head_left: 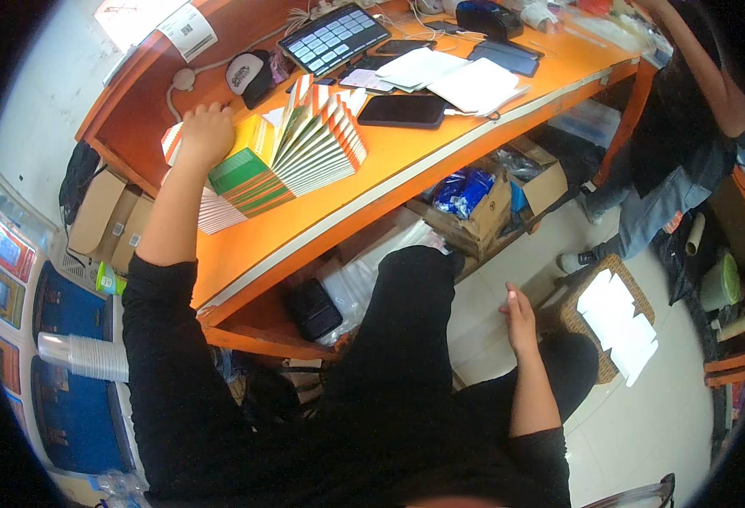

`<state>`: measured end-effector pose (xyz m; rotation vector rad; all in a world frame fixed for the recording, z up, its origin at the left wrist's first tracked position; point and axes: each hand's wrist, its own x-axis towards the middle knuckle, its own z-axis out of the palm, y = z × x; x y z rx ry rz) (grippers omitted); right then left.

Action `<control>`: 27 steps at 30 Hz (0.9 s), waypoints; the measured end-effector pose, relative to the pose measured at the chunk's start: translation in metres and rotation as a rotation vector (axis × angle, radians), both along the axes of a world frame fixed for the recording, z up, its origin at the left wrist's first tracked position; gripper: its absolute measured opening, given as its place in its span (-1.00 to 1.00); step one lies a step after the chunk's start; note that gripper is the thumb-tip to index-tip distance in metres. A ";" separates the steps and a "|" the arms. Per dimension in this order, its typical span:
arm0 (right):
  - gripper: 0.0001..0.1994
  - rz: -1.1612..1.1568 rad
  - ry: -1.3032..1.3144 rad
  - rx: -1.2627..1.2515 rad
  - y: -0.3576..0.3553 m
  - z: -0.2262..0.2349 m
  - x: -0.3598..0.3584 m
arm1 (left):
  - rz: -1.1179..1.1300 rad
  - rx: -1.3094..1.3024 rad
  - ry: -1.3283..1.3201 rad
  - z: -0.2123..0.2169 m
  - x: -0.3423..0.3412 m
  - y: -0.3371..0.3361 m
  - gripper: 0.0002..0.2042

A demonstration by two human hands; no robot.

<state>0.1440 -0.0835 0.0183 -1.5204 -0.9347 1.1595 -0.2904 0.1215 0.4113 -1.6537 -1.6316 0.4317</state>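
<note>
"On the left part of the orange worktop with a pale front edging [305,218], how much room surrounds the fanned stack of printed white, orange, green and yellow card pieces [272,169]?"

"In the head view, a bare orange band runs between the stack and the front edge. Behind, it's tighter: a black cap with a white front panel [250,76] sits near it, and a raised orange board [140,135] closes off the left."

"And toward the right?"

"A flat black phone-like slab [402,111] lies near the stack's right end, with loose white papers [467,83] beyond. Past the front edge, pale tiled floor [484,309] lies open between the person's black-clad knees [416,271]; a brown woven basket [636,292] bearing white sheets [616,326] stands farther right."

"How are the hands set?"

"The left hand [208,134] lies over the stack's left end, fingers bent and close together; their tips are hidden, so I can't tell whether they pinch or only press. The right hand [519,320] is well apart, above the floor, its fingers free and lightly bent."

"And the stack's look?"

"Splayed at the right, with thin pale edges and orange ends showing. Green and yellow blocks fill the middle, orange stripes beside the green."
</note>
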 end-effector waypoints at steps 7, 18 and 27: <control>-0.52 0.011 -0.044 -0.031 0.003 0.008 -0.001 | 0.125 -0.131 -0.126 -0.004 -0.029 0.025 -0.62; -0.66 0.172 -1.168 -0.405 0.027 0.038 0.109 | 0.071 -0.056 -0.924 -0.031 -0.063 0.028 -0.52; -0.69 0.045 -1.199 -1.031 0.009 -0.031 0.208 | -1.305 0.168 -0.666 -0.070 0.137 -0.120 -0.67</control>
